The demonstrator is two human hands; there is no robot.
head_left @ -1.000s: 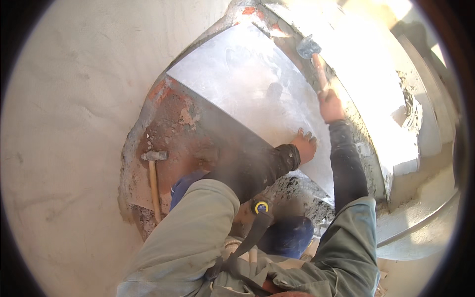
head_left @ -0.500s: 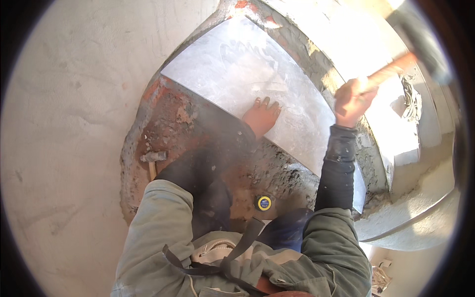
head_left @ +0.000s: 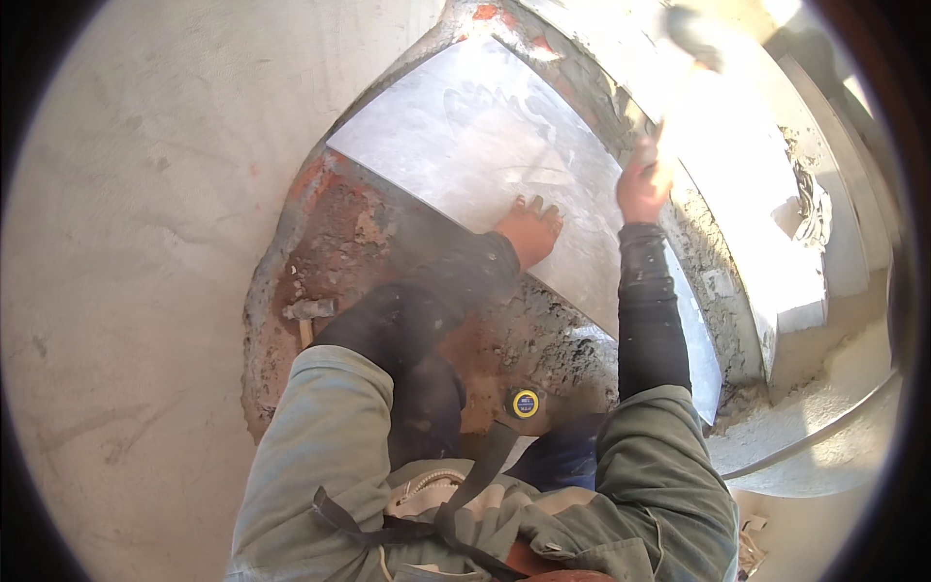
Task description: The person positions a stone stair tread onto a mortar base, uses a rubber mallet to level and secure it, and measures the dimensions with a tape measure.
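A large pale stone-look tile [head_left: 436, 126] lies in a rough mortar bed. My left hand [head_left: 531, 233] rests on it near its lower-left edge, fingers spread. My right hand [head_left: 643, 184] grips the handle of a grey-headed mallet [head_left: 689, 39], raised toward the upper right and smeared by motion and glare. A hammer with a wooden handle [head_left: 308, 312] lies on the reddish bed at left, partly hidden behind my left arm. A round yellow-rimmed tape measure [head_left: 525, 404] sits near my knees.
A plastered pale surface [head_left: 136, 223] fills the left. Along the right run a brightly sunlit pale ledge [head_left: 737, 194], stacked curved slabs [head_left: 844, 194] and a crumpled grey bundle [head_left: 810, 209]. A thin curved dark strip [head_left: 815, 436] crosses the lower right.
My left hand has moved up and left across the tile since a second ago. The mallet swung out to the right, then moved back up and left.
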